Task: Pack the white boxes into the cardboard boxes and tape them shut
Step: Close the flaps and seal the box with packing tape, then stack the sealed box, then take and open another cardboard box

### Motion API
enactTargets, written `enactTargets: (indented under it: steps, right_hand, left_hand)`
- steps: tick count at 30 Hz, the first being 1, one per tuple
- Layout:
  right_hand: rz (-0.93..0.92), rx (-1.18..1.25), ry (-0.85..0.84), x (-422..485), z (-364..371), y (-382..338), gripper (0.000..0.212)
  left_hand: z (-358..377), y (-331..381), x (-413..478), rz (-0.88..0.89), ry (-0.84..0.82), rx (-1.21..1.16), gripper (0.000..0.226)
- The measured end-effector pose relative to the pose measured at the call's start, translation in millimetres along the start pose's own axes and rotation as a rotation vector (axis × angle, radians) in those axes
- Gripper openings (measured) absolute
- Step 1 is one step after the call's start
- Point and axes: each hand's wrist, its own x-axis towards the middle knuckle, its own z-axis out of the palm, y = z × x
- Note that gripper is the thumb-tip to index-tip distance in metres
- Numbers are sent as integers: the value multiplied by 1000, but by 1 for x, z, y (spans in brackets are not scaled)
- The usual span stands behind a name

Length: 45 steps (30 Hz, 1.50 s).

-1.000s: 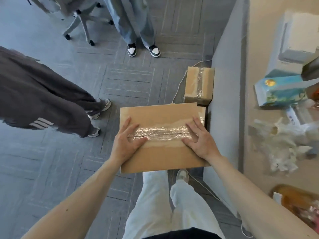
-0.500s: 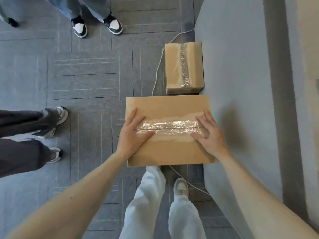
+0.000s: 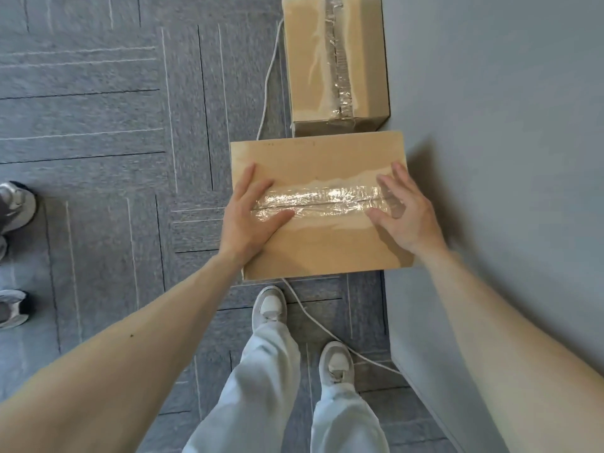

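A closed cardboard box [image 3: 322, 253] with a strip of clear tape [image 3: 327, 201] along its top seam sits low over the carpet, against a grey panel. My left hand [image 3: 251, 214] lies flat on the left end of the tape, fingers spread. My right hand [image 3: 405, 217] is at the tape's right end with fingers apart, slightly blurred, and looks barely in contact. Just beyond stands a second, smaller taped cardboard box [image 3: 307, 60]. No white boxes are visible.
The grey panel [image 3: 490, 158] walls off the right side. A white cord [image 3: 268, 76] runs along the carpet under the boxes and past my shoes [image 3: 269, 305]. Another person's shoes [image 3: 16, 207] stand at the left edge.
The taped box has come down beside the smaller box next to the grey panel. The view tilted down, losing the tabletop. My right hand's fingers have spread and lifted off the tape.
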Motion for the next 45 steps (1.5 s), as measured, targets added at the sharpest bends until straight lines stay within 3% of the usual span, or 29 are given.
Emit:
enactTargets:
  steps: [10, 15, 18, 21, 26, 35, 40, 45]
  right_hand:
    - [1, -10, -5, 2, 12, 12, 67]
    - [25, -93, -90, -3, 6, 7, 69]
    - [60, -238, -198, -2, -1, -3, 69]
    - [155, -305, -184, -10, -13, -31, 62]
    - [150, -185, -53, -53, -64, -129, 43]
    - [80, -147, 40, -208, -194, -311, 39]
    - [52, -146, 157, -326, -256, -354, 38]
    - [48, -211, 301, -464, -313, -353, 32]
  left_hand:
    - [12, -12, 2, 27, 17, 0, 63]
    - [7, -14, -1, 35, -86, 27, 68]
    - [-6, -7, -1, 21, -217, 155, 76]
    - [-31, 18, -1, -31, -246, 366, 72]
    - [-96, 109, -23, 59, -186, 389, 43]
    - [-216, 304, -138, 353, -232, 595, 36]
    - [-242, 406, -230, 596, -192, 666, 32]
    - [-234, 488, -342, 863, -181, 713, 29]
